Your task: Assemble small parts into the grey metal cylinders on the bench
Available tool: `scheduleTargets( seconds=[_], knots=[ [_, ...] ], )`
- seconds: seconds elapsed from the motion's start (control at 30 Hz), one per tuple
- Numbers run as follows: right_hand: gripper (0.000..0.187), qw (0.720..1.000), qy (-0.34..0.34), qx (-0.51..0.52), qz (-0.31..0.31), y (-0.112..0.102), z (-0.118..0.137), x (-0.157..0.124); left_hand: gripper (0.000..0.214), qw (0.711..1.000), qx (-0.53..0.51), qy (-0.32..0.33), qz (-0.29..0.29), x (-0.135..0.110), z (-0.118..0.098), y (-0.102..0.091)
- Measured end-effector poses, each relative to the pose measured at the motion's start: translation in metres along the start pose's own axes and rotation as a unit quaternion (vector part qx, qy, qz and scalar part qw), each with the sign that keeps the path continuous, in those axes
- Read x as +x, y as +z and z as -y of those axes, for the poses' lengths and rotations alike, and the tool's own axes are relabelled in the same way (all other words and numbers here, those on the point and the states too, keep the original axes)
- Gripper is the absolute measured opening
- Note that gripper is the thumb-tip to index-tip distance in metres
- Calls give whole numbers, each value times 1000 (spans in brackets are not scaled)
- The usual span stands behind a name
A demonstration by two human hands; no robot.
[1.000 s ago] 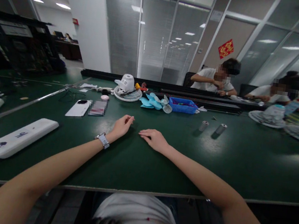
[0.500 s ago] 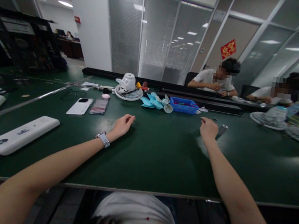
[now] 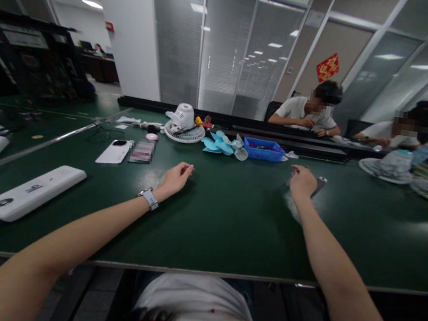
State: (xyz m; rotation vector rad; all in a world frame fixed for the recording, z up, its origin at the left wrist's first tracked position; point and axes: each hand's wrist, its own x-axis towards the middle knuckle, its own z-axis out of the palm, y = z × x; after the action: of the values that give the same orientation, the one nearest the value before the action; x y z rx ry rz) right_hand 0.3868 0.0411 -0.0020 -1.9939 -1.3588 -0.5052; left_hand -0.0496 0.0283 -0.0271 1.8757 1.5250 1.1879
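Note:
My left hand (image 3: 178, 177) rests over the green table (image 3: 213, 219), its fingers curled together. A tiny pale spot shows at its fingertips; whether it is a nail or a held part I cannot make out. Farther right, my right hand (image 3: 302, 182) is closed with the fingers bent down toward the tabletop. Anything inside it is hidden. Just beside it, partly behind the hand, lies a small grey cylindrical object (image 3: 321, 183). Between and beyond the hands are light-blue fan blades (image 3: 218, 144) and a blue bin (image 3: 263, 152) with small dark parts inside.
A white fan housing with its grille (image 3: 183, 126) stands at the back. On the left lie a white phone (image 3: 113, 152) and a long white device (image 3: 34, 192) with a cable. More fan parts (image 3: 388, 166) sit at right. A co-worker (image 3: 305, 112) sits across the table.
My right hand has shifted slightly right and away from me, covering more of the grey cylinder. My left hand stays almost still.

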Motion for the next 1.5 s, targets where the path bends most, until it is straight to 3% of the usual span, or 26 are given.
scheduleTargets(
  seconds=[0.33, 0.53, 0.7, 0.8, 0.87, 0.93, 1.5],
  knots=[
    [32, 998, 37, 44, -19, 3, -9, 6, 34, 1000, -1, 7, 3, -2, -1, -1],
    [34, 999, 20, 41, 16, 2, -13, 4, 35, 1000, 3, 14, 0, 0, 2, 0],
    [30, 997, -1, 72, -15, 10, -15, -3, 34, 1000, -4, 4, 6, -2, 0, -1],
    [48, 992, 73, 101, -16, 23, -19, -5, 34, 1000, -1, 2, 8, -2, -2, -2],
    [57, 983, 145, 106, 31, 32, -22, -6, 35, 1000, 3, 3, 7, -2, -3, -1],
    [53, 974, 186, 104, 77, 37, -25, -5, 34, 1000, 6, 1, 6, -2, -3, -1],
    [44, 969, 199, 125, 73, 39, -27, -5, 33, 1000, -3, 4, 11, -2, -3, -2]
  ],
)
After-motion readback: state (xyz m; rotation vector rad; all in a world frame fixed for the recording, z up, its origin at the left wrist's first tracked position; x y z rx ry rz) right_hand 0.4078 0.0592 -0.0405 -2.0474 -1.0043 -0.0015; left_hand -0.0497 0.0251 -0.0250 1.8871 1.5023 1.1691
